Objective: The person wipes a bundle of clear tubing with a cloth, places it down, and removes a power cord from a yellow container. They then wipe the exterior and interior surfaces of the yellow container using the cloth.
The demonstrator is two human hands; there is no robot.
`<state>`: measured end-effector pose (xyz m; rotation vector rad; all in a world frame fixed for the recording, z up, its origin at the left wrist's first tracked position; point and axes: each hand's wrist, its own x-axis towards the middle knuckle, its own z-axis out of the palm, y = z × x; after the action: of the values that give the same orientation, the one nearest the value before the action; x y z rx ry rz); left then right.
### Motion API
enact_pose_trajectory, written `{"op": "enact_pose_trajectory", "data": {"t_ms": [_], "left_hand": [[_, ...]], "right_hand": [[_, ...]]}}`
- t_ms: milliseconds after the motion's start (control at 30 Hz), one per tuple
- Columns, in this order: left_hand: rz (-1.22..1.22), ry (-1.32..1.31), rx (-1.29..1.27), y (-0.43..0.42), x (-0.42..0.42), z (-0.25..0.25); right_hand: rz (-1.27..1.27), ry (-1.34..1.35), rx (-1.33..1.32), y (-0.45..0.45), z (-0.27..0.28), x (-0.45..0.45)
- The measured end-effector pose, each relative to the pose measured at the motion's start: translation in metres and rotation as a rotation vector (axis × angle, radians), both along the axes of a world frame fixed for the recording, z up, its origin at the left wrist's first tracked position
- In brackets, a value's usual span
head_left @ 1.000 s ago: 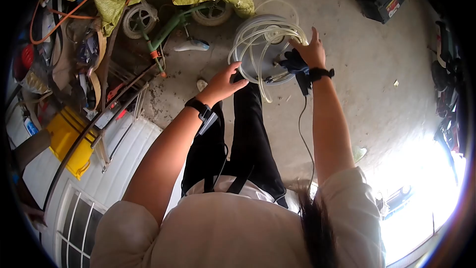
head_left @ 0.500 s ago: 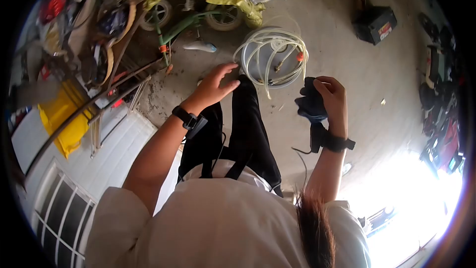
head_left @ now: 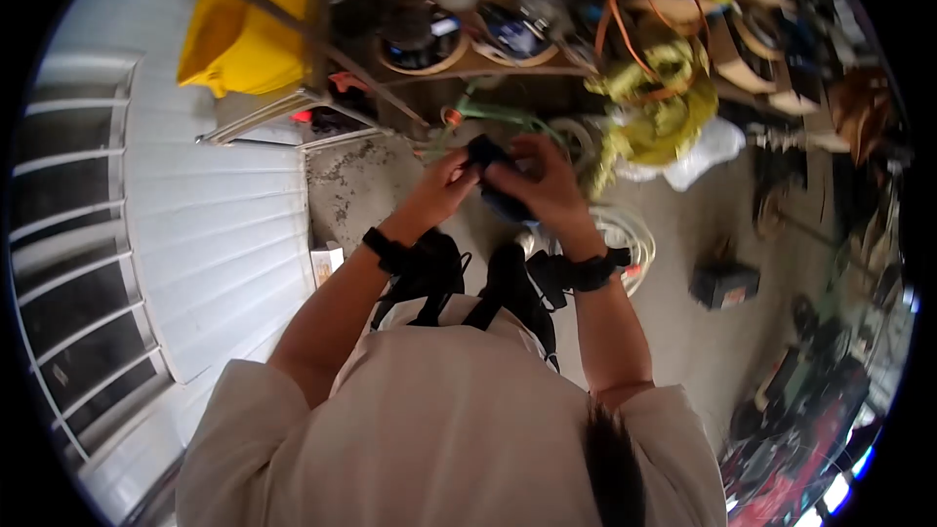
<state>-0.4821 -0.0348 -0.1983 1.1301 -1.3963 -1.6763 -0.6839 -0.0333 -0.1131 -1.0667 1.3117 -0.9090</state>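
Both my hands meet in front of me around a dark, soft cloth thing that looks like a glove (head_left: 506, 205). My left hand (head_left: 441, 187) pinches its upper left edge between thumb and fingers. From the other side my right hand (head_left: 549, 183) grips it, the thumb lying across the cloth. Part of the glove is hidden behind the right fingers, and motion blurs it a little. A dark strap with a small device circles each wrist.
A cluttered shelf (head_left: 547, 68) with round containers runs ahead, a yellow bag (head_left: 256, 24) at its left. A coiled clear hose (head_left: 639, 239) and a black box (head_left: 724, 283) lie on the floor to the right. A white panelled wall (head_left: 224, 195) stands at left.
My view has turned left toward the wall and shelf. My right hand has brought the glove across to my left hand, which was empty and now holds it too.
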Motion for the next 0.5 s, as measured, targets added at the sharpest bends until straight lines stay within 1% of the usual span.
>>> {"op": "enact_pose_trajectory", "data": {"t_ms": [33,133,167,267,367,467,500], "left_hand": [[0.082,-0.019,-0.096,-0.004,0.025,0.017],[0.254,-0.155,-0.102,0.000,0.098,0.071],[0.303,-0.223,-0.183,0.000,0.120,0.084],[0.523,-0.426,-0.268,0.009,0.183,0.086],[0.648,-0.470,-0.364,0.008,0.236,0.101],[0.590,-0.560,-0.491,-0.005,0.279,0.118],[0.638,-0.546,-0.508,-0.009,0.292,0.121]], "right_hand": [[0.142,0.240,-0.113,-0.007,0.012,0.023],[0.520,0.473,-0.218,-0.036,-0.001,0.101],[0.510,0.461,-0.310,-0.043,-0.001,0.127],[0.363,0.404,-0.673,-0.061,-0.029,0.205],[0.358,0.460,-0.810,-0.079,-0.021,0.271],[0.322,0.336,-0.721,-0.093,-0.031,0.323],[0.315,0.212,-0.594,-0.095,-0.018,0.337]]}}
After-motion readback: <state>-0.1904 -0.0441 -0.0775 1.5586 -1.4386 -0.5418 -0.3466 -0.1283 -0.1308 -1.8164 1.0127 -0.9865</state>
